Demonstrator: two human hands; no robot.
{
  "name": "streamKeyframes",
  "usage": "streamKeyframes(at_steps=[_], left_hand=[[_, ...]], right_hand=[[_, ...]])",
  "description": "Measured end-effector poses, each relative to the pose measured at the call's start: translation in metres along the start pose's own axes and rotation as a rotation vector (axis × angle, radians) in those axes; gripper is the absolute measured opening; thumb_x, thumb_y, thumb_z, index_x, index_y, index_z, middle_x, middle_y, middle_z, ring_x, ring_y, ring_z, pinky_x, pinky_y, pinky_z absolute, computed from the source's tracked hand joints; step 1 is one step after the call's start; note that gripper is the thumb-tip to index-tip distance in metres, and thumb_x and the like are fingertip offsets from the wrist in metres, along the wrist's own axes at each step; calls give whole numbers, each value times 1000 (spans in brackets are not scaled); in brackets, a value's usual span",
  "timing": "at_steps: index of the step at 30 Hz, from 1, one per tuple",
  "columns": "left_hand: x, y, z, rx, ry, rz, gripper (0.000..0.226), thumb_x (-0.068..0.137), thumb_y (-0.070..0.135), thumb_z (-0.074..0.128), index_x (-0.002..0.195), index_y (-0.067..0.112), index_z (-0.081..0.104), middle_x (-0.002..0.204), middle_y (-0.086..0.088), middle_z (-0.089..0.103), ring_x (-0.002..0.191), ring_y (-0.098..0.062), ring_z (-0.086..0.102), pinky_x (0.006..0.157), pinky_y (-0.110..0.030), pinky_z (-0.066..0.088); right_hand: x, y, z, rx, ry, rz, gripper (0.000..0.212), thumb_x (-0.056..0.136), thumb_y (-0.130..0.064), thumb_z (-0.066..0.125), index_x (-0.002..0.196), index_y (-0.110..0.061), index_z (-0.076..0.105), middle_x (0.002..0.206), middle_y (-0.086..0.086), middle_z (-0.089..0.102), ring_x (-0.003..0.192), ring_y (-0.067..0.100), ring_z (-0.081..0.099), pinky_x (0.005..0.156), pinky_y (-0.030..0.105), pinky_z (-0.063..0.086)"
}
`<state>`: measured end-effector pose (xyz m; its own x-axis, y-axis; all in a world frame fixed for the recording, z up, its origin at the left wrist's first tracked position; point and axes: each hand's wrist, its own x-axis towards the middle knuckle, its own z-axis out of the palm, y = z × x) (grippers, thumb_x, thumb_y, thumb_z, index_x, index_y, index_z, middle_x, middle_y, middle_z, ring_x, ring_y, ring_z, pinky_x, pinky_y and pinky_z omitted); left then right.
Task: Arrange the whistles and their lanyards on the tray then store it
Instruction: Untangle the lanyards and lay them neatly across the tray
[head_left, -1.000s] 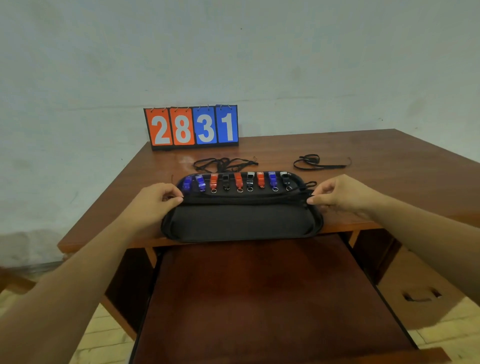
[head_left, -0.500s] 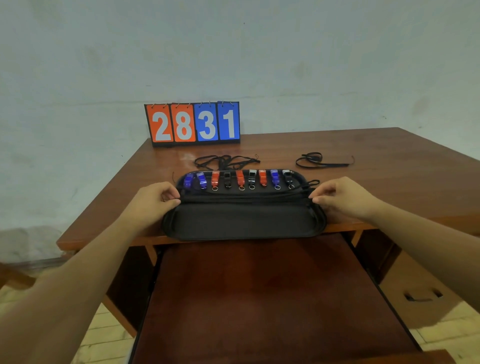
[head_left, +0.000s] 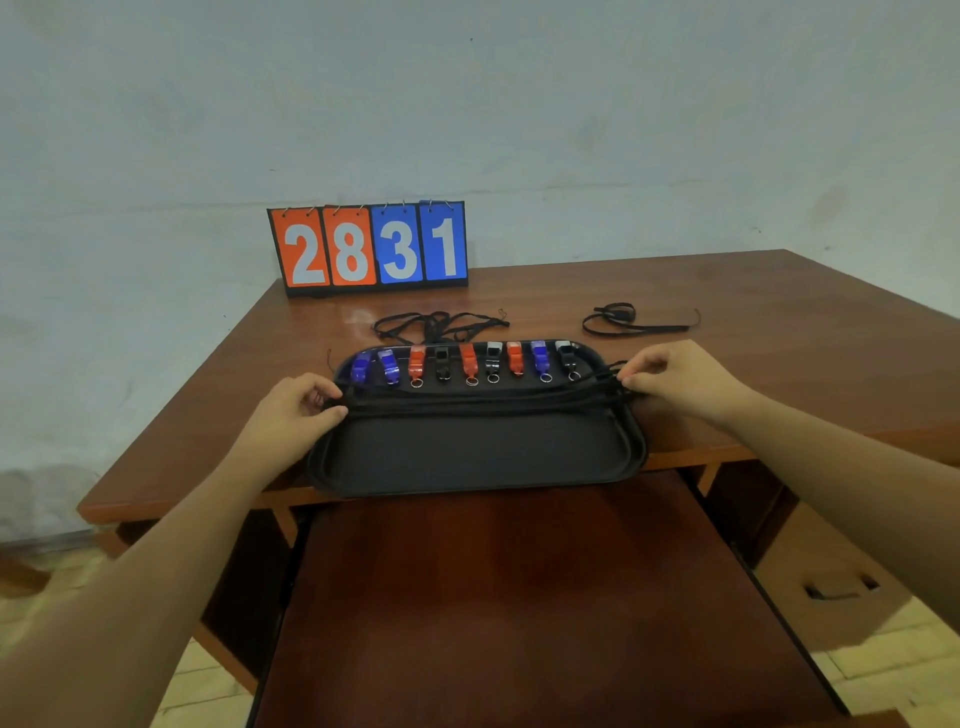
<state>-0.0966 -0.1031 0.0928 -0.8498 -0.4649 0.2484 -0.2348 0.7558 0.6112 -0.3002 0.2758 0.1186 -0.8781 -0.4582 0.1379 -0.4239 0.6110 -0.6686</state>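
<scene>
On the brown wooden desk (head_left: 779, 332) in front of the person, a long black tray (head_left: 467, 462) is lying lengthwise, its near rim reaching the desk's front edge. Nine whistles (head_left: 470, 361) are sitting in a row along the tray's far side. From the left they are two blue, one orange, one black, one orange, one black with a pale top, one orange, one blue and one black. Several are showing a small metal ring at the near end. Just in front of that row, a bundle of black lanyards (head_left: 478, 404) is stretching straight across the tray from one short end to the other. The person's left hand (head_left: 291, 415) is pinching the bundle's left end between thumb and curled fingers at the tray's left rim. The right hand (head_left: 675, 379) is pinching the right end the same way at the right rim, so both grips are narrow and closed on cord. Beyond the tray, a loose tangle of lanyards (head_left: 441, 325) is lying on the desk, with another lanyard (head_left: 636, 322) lying apart to its right. A flip scoreboard (head_left: 368, 244) is standing at the desk's back edge by the pale wall, reading 28 in orange and 31 in blue. Below the tray, a wide drawer (head_left: 519, 597) is standing pulled out, and a smaller drawer front (head_left: 831, 582) with a cut-out handle is showing to its right.
</scene>
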Motion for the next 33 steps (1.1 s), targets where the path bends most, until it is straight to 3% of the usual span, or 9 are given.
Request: streamKeyframes(at_steps=[7, 11, 15, 17, 21, 24, 27, 31, 33], left_hand=[[6, -14, 9, -58, 15, -24, 15, 91, 22, 67, 104, 21, 61, 101, -4, 55, 80, -17, 55, 63, -25, 39], [9, -17, 12, -69, 8, -32, 16, 91, 22, 67, 105, 21, 59, 102, -5, 54, 81, -18, 54, 65, -26, 41], [9, -17, 12, -63, -14, -19, 19, 91, 26, 66, 108, 25, 57, 104, 0, 53, 85, -13, 55, 69, -25, 43], [9, -19, 11, -57, -17, -20, 20, 91, 29, 66, 108, 29, 56, 107, 3, 54, 90, -12, 56, 75, -30, 47], [10, -19, 9, -46, -20, -28, 20, 91, 29, 66, 109, 27, 56, 105, 0, 54, 87, -18, 57, 74, -32, 49], [10, -17, 9, -59, -24, -26, 21, 91, 28, 66, 110, 26, 56, 107, -3, 52, 87, -14, 55, 74, -29, 47], [6, -11, 10, -113, 15, -63, 23, 91, 26, 67, 111, 24, 57, 120, 0, 37, 96, -7, 50, 93, -28, 41], [2, -4, 5, -202, 144, -137, 18, 93, 23, 64, 110, 21, 59, 124, 1, 29, 112, -24, 49, 98, -32, 38], [-1, 0, 0, -242, 237, -154, 13, 93, 24, 63, 106, 23, 60, 124, 2, 31, 113, -27, 51, 98, -35, 39]], right_hand=[[50, 10, -4, -3, 184, 156, 15, 91, -15, 64, 101, -8, 73, 112, 8, 68, 103, 18, 59, 88, 31, 45], [93, 23, 2, -113, 149, 206, 49, 84, -27, 75, 128, -9, 61, 133, 13, 59, 117, 28, 58, 101, 38, 46], [127, 39, 13, -300, 105, 313, 62, 89, -44, 63, 143, -20, 46, 145, 17, 42, 122, 35, 51, 104, 45, 43], [138, 49, 19, -402, 74, 325, 53, 92, -43, 55, 139, -20, 51, 141, 19, 44, 121, 38, 50, 102, 47, 44], [146, 54, 27, -313, 179, 232, 17, 93, -26, 56, 98, -15, 69, 115, 18, 62, 94, 32, 63, 89, 44, 54], [135, 40, 27, -168, 202, 207, 17, 92, -14, 59, 89, -3, 73, 93, 13, 69, 81, 26, 64, 77, 38, 53], [120, 13, 16, 7, 292, 123, 18, 91, -17, 61, 87, -4, 72, 78, 7, 66, 62, 18, 54, 58, 29, 45], [98, -43, -4, 190, 272, -17, 18, 89, -19, 60, 81, -9, 72, 62, 4, 62, 48, 17, 50, 52, 30, 43], [84, -70, -13, 316, 212, -95, 17, 89, -13, 59, 77, -8, 70, 66, 7, 64, 48, 14, 43, 51, 29, 37]])
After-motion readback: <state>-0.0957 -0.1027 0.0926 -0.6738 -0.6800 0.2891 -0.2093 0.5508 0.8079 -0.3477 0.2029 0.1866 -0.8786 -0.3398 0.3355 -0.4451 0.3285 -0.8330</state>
